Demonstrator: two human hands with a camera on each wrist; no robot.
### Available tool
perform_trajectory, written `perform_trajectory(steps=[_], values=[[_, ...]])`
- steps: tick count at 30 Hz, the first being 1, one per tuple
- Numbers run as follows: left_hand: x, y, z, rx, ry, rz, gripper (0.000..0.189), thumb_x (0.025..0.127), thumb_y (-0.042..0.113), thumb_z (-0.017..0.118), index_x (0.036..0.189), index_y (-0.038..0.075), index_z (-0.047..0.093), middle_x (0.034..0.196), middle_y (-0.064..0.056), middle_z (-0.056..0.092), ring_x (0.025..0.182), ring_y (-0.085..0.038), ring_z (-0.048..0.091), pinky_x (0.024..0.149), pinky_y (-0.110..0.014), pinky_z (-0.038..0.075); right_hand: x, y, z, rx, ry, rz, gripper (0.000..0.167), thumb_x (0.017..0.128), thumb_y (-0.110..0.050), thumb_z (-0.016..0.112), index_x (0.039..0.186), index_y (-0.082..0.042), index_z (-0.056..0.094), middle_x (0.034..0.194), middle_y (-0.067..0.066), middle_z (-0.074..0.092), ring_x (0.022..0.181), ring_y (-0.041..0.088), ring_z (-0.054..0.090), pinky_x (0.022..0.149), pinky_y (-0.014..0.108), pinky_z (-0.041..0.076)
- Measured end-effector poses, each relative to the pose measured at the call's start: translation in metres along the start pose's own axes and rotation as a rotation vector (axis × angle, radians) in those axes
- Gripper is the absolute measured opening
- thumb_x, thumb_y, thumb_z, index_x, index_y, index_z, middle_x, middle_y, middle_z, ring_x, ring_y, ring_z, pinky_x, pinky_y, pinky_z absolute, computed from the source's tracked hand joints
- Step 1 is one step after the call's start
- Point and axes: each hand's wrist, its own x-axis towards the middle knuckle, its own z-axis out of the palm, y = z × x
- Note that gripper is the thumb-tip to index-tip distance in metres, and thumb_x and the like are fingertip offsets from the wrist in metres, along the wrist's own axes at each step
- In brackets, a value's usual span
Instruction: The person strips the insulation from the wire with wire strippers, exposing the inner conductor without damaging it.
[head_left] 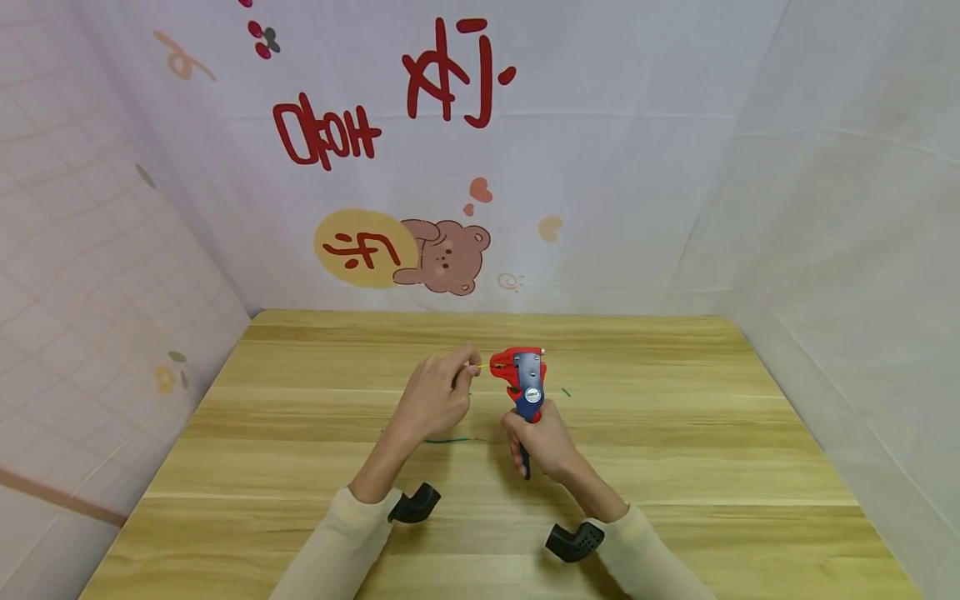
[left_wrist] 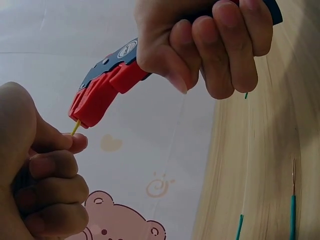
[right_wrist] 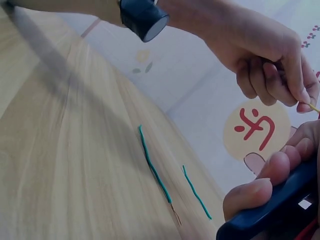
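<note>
My left hand [head_left: 437, 398] pinches a thin yellow wire [left_wrist: 75, 128] between thumb and forefinger, the other fingers curled. The wire's far end meets the red nose of a wire stripper [head_left: 529, 372], at its jaws. My right hand [head_left: 552, 442] grips the stripper by its dark blue handles, fingers wrapped round them, with the tool held upright above the table. Most of the yellow wire is hidden inside my left hand. Below the hands, a green wire [right_wrist: 154, 171] with bare copper strands at one end lies on the table, beside another green wire [right_wrist: 196, 193].
A short green scrap [head_left: 566, 392] lies on the wooden table [head_left: 675, 467], right of the stripper. Behind the table's back edge hangs a white printed cloth [head_left: 615, 192] with a bear and red characters. Black wrist pieces [head_left: 416, 503] sit at both cuffs.
</note>
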Motion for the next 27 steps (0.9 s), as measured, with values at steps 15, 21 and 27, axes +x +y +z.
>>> perform_trajectory(steps=[15,21,27], values=[[0.001,0.001,0.002,-0.033,-0.008,-0.023,0.017,0.103,0.007,0.05,0.094,0.012,0.064,0.053,0.009,0.04,0.046,-0.004,0.032,0.05,-0.022,0.026,0.002,-0.001,-0.002,-0.034,0.015,-0.021,0.034,0.091,-0.005,0.051,0.057,-0.002,0.048,0.043,0.002,0.048,0.031,0.016,0.045,0.033,0.03,0.041],[0.001,0.001,-0.003,-0.058,-0.037,-0.033,0.016,0.104,0.01,0.052,0.097,0.011,0.066,0.051,0.01,0.039,0.046,-0.002,0.031,0.05,-0.021,0.026,0.002,-0.006,-0.005,-0.004,-0.026,-0.024,0.033,0.091,-0.006,0.052,0.059,-0.001,0.047,0.045,0.003,0.048,0.032,0.017,0.047,0.034,0.032,0.043],[-0.001,0.0,-0.014,-0.069,-0.067,-0.05,0.018,0.105,0.011,0.053,0.099,0.009,0.07,0.052,0.01,0.038,0.047,-0.003,0.031,0.05,-0.022,0.025,-0.002,-0.014,-0.004,0.026,-0.082,0.032,0.035,0.095,-0.011,0.054,0.061,-0.002,0.048,0.047,0.001,0.049,0.035,0.017,0.048,0.037,0.033,0.045]])
